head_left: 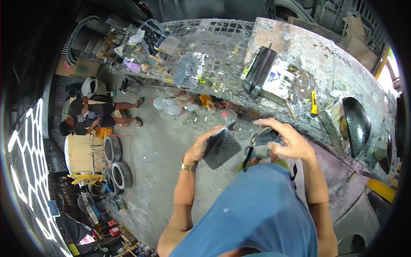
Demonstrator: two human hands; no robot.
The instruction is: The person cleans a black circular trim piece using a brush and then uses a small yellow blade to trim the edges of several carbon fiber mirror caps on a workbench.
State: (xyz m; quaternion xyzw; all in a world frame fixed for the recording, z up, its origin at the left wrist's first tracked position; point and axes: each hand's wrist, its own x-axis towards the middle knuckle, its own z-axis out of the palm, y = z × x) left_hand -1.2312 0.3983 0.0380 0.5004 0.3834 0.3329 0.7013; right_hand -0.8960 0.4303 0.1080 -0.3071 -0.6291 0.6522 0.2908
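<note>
My left hand (198, 147), a gold watch on its wrist, grips the edge of a dark carbon-fibre panel (222, 148) with a fine woven pattern, held out in front of my body. To its right, my right hand (293, 139) has thumb and fingers curled around a small dark grey piece (266, 136) with a pale edge; its kind I cannot make out. A gap separates the two held things. On the bench, nearest my right hand, lie a yellow utility knife (314, 103) and a glossy black carbon-fibre shell (356, 125).
The stained workbench (334, 73) curves across the far side and right. On it sit a long dark carbon-fibre part (260, 70), a white container (277, 82) and a purple bottle (132, 65). Plastic bottles (173, 110) and tyres (122, 174) lie leftward, near another person (87, 115).
</note>
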